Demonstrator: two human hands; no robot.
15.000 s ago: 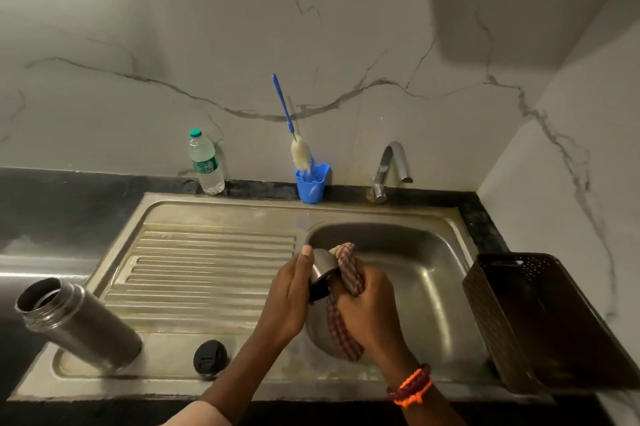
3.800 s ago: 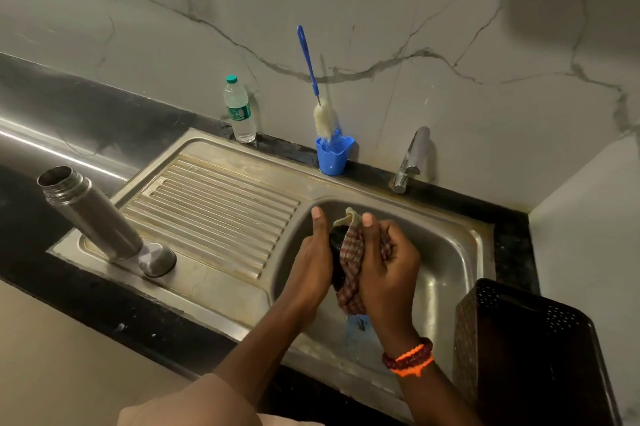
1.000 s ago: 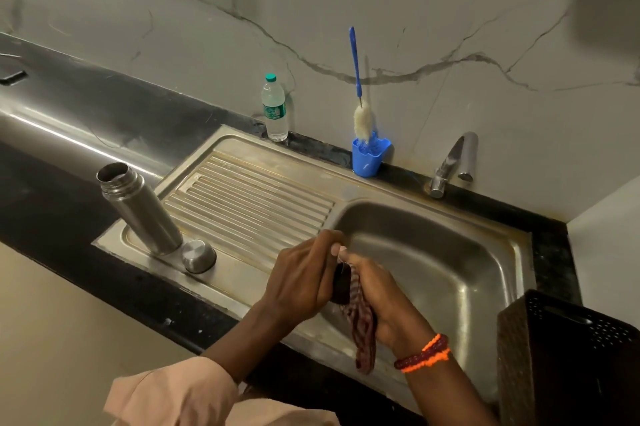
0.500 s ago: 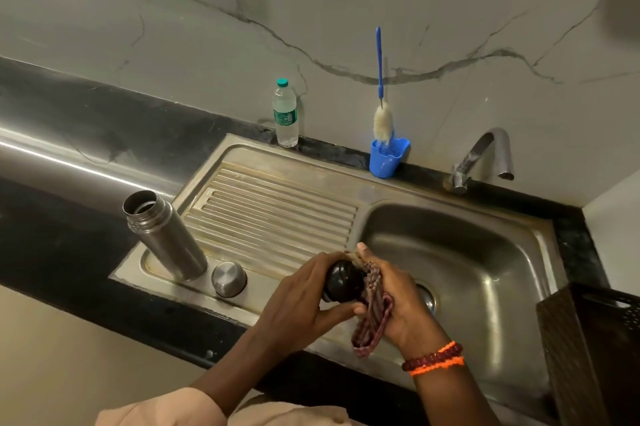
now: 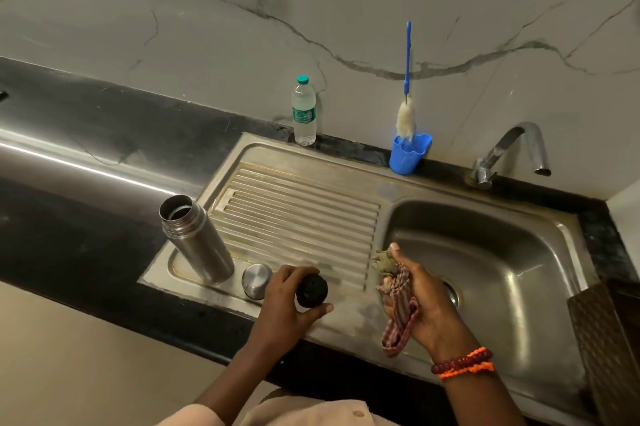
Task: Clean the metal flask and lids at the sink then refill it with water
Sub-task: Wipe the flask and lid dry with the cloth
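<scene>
Wiping was the step in hand, or rather its tail end — my left hand (image 5: 287,301) held the black lid (image 5: 311,290) with fingers and thumb curled round it, low over the front edge of the draining board (image 5: 298,218), just right of the small steel cap (image 5: 257,280) that sat upside down on the steel. My right hand (image 5: 415,297) gripped the checked cloth (image 5: 398,315), bunched in the palm with its end hanging down over the front left corner of the basin (image 5: 485,252); hand and lid were apart, so I judged the rubbing of that lid finished and the setting-down about to come. The metal flask (image 5: 195,240) stood open-mouthed at the left end of the board, left of centre in the frame, just beside the steel cap. The next move, as I saw it, called for placing the black lid on the flat strip beside the cap without knocking either one, then reaching left for the flask — refilling was not yet begun. The tap (image 5: 512,152) at the right edge of the frame ran no water that I could see. Behind the sink a plastic water bottle (image 5: 304,110) stood against the veined marble wall (image 5: 207,27), and to its right a blue cup (image 5: 408,155) held a blue-handled bottle brush (image 5: 406,107). Dark stone counter (image 5: 86,148) ran off to the left, and a dark perforated basket (image 5: 609,339) filled the lower right corner.
</scene>
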